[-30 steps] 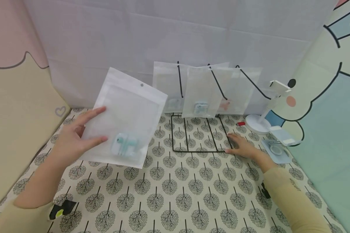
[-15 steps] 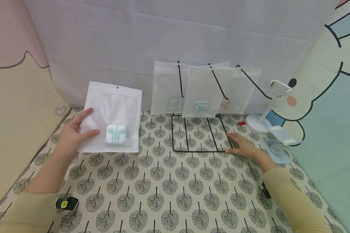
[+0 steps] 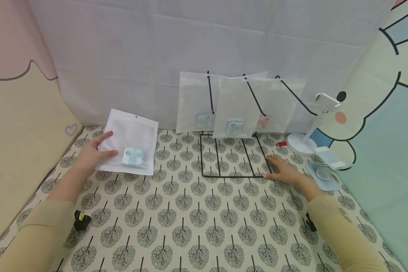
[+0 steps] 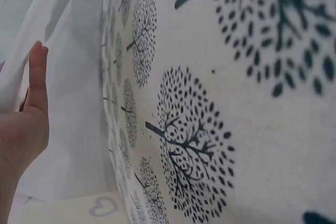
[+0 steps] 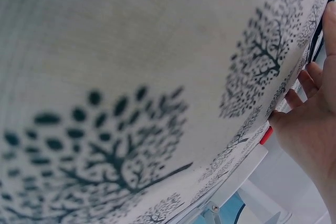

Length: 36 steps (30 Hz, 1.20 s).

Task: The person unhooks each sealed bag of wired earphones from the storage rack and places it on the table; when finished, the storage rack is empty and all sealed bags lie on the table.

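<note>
My left hand point(image 3: 90, 154) grips the left edge of a white frosted zip bag point(image 3: 130, 130), thumb in front. Through the bag shows a pale case of mint-green earphones point(image 3: 133, 156). The bag leans back a little over the left of the table; in the left wrist view its edge runs beside my thumb. My right hand point(image 3: 281, 170) rests with spread fingers at the front right corner of a black wire rack point(image 3: 236, 176). Similar bags point(image 3: 238, 102) hang from the rack's hooks, one with coral-coloured earphones showing through.
A white phone stand point(image 3: 302, 144) stands right of the rack, near a small red object point(image 3: 281, 144). A folded pale-blue stand point(image 3: 323, 175) lies further right. A tree-print cloth point(image 3: 197, 226) covers the table, with a white curtain point(image 3: 129, 49) behind.
My left hand has lowered the bag to the left and further back, turning it more upright than a second ago. My right hand has stayed at the rack's corner.
</note>
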Each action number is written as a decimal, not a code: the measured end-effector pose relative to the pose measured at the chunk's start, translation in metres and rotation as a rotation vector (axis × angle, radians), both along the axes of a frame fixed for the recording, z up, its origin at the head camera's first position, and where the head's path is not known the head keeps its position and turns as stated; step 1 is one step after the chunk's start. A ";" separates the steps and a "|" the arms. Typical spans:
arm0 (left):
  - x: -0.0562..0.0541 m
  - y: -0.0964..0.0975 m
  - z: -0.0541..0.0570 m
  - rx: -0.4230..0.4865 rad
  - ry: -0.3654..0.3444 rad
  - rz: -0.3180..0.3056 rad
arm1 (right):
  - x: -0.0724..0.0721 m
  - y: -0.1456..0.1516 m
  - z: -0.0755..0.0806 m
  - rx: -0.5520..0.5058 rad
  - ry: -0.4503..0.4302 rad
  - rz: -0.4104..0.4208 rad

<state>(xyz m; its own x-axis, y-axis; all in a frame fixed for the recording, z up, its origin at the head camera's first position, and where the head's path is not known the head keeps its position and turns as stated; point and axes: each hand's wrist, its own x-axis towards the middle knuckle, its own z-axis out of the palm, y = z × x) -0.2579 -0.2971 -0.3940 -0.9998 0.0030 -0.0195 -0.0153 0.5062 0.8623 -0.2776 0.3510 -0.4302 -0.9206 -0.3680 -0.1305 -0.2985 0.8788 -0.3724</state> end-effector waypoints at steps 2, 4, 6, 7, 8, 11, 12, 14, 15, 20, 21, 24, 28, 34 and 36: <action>-0.005 -0.004 -0.004 0.014 -0.021 -0.002 | 0.000 -0.001 0.000 0.000 0.001 0.001; -0.009 -0.008 -0.007 0.004 -0.036 -0.001 | 0.000 -0.001 0.000 -0.003 0.003 0.002; -0.013 -0.011 -0.010 -0.022 -0.053 -0.011 | 0.001 -0.001 0.000 -0.008 0.003 0.005; -0.014 -0.013 -0.011 -0.045 -0.063 -0.016 | 0.001 -0.001 0.001 -0.011 0.001 0.007; -0.016 -0.015 -0.012 -0.065 -0.068 -0.022 | 0.001 0.000 0.002 -0.014 -0.001 0.012; -0.020 -0.021 -0.017 -0.112 -0.085 -0.040 | 0.001 0.000 0.004 -0.019 -0.012 0.016; -0.022 -0.024 -0.018 -0.128 -0.092 -0.041 | 0.001 0.000 0.004 -0.021 -0.015 0.019; -0.024 -0.028 -0.019 -0.149 -0.095 -0.052 | 0.000 0.000 0.005 -0.020 -0.013 0.022; -0.025 -0.030 -0.019 -0.163 -0.098 -0.062 | 0.000 0.000 0.005 -0.020 -0.014 0.020; -0.028 -0.039 -0.020 -0.195 -0.132 -0.100 | 0.003 -0.001 0.004 -0.036 -0.015 0.017; -0.028 -0.041 -0.021 -0.201 -0.140 -0.104 | 0.003 -0.001 0.004 -0.039 -0.015 0.016; -0.030 -0.044 -0.024 -0.232 -0.148 -0.123 | 0.003 -0.001 0.004 -0.045 -0.013 0.013; -0.031 -0.046 -0.026 -0.258 -0.142 -0.161 | 0.003 0.000 0.004 -0.045 -0.016 0.014; -0.035 -0.049 -0.030 -0.327 -0.131 -0.196 | 0.003 0.000 0.004 -0.044 -0.005 0.017; -0.036 -0.051 -0.031 -0.397 -0.115 -0.204 | 0.003 -0.001 0.003 -0.046 0.003 0.019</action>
<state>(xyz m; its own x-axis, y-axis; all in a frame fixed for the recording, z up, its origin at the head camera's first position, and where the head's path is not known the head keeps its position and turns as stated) -0.2936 -0.3484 -0.4254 -0.9709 0.1691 -0.1697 0.0346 0.7999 0.5992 -0.2743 0.3498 -0.4268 -0.9138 -0.3909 -0.1103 -0.3161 0.8550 -0.4112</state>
